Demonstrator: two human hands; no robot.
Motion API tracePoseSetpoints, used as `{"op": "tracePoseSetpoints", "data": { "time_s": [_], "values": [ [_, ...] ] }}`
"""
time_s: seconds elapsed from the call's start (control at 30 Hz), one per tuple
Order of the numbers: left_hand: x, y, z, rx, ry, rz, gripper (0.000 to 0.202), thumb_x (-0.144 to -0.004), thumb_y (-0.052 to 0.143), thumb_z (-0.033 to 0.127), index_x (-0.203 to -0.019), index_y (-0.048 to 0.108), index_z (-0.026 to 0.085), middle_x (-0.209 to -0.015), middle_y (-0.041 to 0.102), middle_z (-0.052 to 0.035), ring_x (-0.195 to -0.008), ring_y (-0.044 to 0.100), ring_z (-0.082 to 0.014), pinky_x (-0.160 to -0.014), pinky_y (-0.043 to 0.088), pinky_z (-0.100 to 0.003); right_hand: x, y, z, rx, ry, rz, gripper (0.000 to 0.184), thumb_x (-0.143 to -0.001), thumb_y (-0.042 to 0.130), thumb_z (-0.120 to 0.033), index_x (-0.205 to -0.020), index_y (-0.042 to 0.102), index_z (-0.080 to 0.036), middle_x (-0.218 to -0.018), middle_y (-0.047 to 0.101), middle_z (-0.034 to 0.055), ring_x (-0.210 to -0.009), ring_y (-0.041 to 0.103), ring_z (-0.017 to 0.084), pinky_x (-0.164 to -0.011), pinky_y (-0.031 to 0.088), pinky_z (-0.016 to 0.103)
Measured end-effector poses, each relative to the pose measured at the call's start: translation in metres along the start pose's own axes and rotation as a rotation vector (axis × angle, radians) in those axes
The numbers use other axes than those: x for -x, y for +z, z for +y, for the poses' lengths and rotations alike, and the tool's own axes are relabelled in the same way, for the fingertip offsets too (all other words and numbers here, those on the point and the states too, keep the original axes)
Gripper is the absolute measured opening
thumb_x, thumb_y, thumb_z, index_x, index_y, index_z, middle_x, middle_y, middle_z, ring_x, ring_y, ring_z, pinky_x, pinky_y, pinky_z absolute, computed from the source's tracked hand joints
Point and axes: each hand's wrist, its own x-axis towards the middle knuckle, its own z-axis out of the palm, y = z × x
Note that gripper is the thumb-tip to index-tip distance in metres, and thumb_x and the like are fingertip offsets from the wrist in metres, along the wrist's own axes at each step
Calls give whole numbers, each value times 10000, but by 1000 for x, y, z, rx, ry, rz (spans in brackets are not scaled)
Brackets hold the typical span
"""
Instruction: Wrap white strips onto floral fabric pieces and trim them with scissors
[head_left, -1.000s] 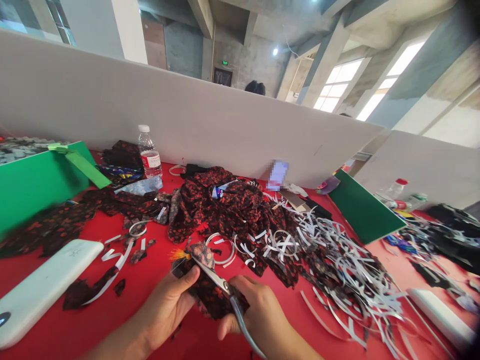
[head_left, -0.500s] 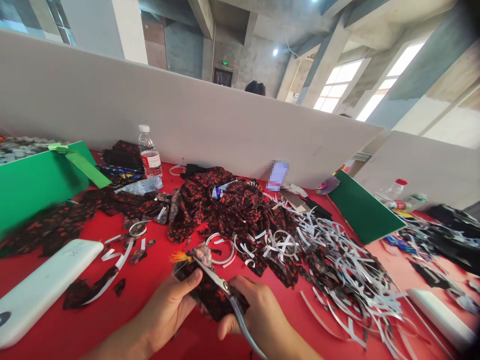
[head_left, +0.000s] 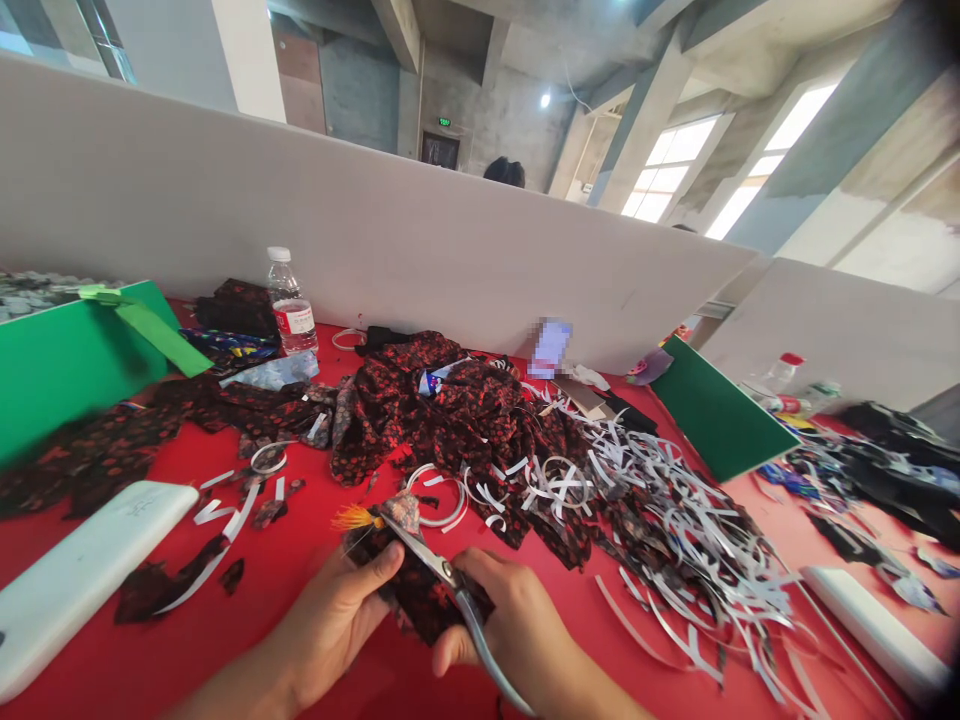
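Observation:
At the near middle of the table, my left hand (head_left: 351, 592) pinches a dark floral fabric piece (head_left: 421, 598) between thumb and fingers. My right hand (head_left: 504, 612) grips a pair of metal scissors (head_left: 442, 568), its fingers at the handles. The blades lie across the fabric, with their tips by a frayed orange tassel (head_left: 354, 517) and a paler floral flap (head_left: 403, 512). Whether the blades are parted I cannot tell. Beyond both hands lies a crumpled heap of the same red-and-black floral cloth (head_left: 405, 420).
White strip offcuts (head_left: 675, 530) pile up at the right. A white power bank (head_left: 90, 570) lies at the left. Green dividers (head_left: 720, 410) flank the red table. A water bottle (head_left: 291, 315) and a phone (head_left: 550, 348) stand by the grey partition (head_left: 420, 240), with a person's head (head_left: 505, 171) beyond it.
The view has shifted slightly, so everything sits a little further left. Both hands keep their hold, with the scissors almost unmoved against the fabric.

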Motion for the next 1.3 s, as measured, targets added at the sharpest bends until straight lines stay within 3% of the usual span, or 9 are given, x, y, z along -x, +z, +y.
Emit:
{"op": "tracePoseSetpoints", "data": {
  "time_s": [0.2, 0.6, 0.97, 1.13, 1.3],
  "values": [
    [1, 2, -1, 5, -23, 19, 215, -660, 773, 308, -756, 643, 167, -683, 640, -28, -636, 572, -165, -567, 441, -281, -1, -3, -3, 18, 0, -4, 616, -563, 620, -750, -757, 583, -167, -604, 536, -13, -525, 454, 116, -447, 313, 183],
    [1, -1, -4, -6, -43, -32, 153, -732, 710, 289, -830, 663, 180, -689, 625, -15, -631, 562, -153, -590, 429, -280, -1, -3, -3, -51, -6, -19, 605, -561, 632, -740, -758, 568, -173, -627, 538, -17, -541, 455, 114, -466, 313, 183],
    [0, -1, -6, -41, -53, -46, 221, -684, 749, 328, -759, 633, 156, -619, 623, -18, -569, 560, -151, -522, 425, -265, -2, -4, -6, -83, 13, -10, 630, -512, 646, -757, -686, 528, -162, -576, 427, -51, -502, 338, 83, -445, 235, 192],
    [0, -1, -2, -79, -71, -21, 212, -690, 746, 329, -762, 633, 165, -620, 632, -8, -586, 579, -151, -534, 448, -258, -2, -6, -2, -201, 71, -71, 630, -497, 677, -734, -693, 525, -154, -544, 361, -70, -511, 270, 72, -433, 195, 191],
    [0, 0, 4, -30, -72, 30, 221, -673, 764, 304, -808, 659, 162, -716, 682, -23, -617, 623, -153, -552, 506, -261, -2, -11, 5, -347, 53, -211, 685, -631, 519, -790, -875, 559, -151, -600, 369, -53, -547, 285, 85, -470, 222, 204]
  ]
}}
